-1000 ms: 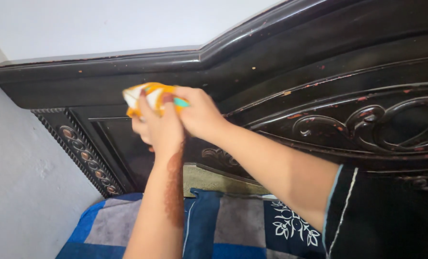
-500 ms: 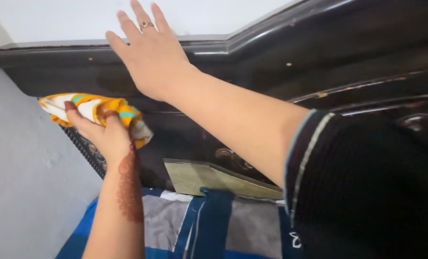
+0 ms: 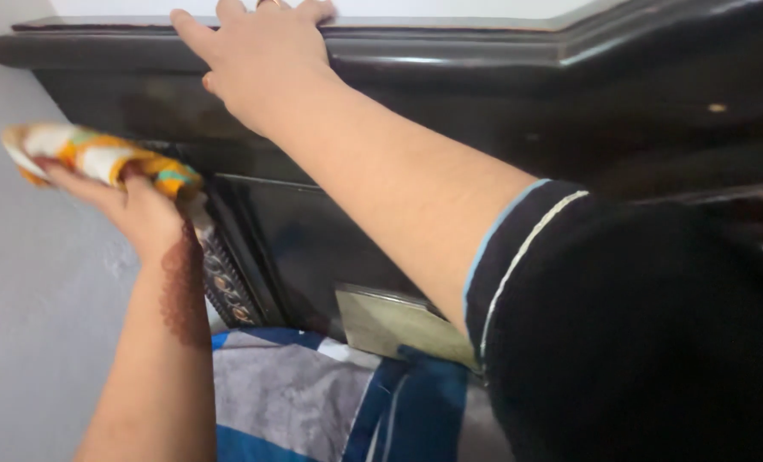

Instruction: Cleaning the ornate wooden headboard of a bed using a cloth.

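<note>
The left hand is pinching a bunched orange-and-white cloth against the dark headboard's left edge; the right hand, fingers spread, is pressing flat on the top rail, seemingly bracing.

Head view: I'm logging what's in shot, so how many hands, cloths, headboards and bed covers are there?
Hands: 2, left hand and right hand
Cloths: 1, orange-and-white cloth
Headboards: 1, dark wooden headboard
Bed covers: 1, blue-and-grey bed cover
Total: 5

A black sleeve with pale piping; henna pattern on the left wrist.
</note>
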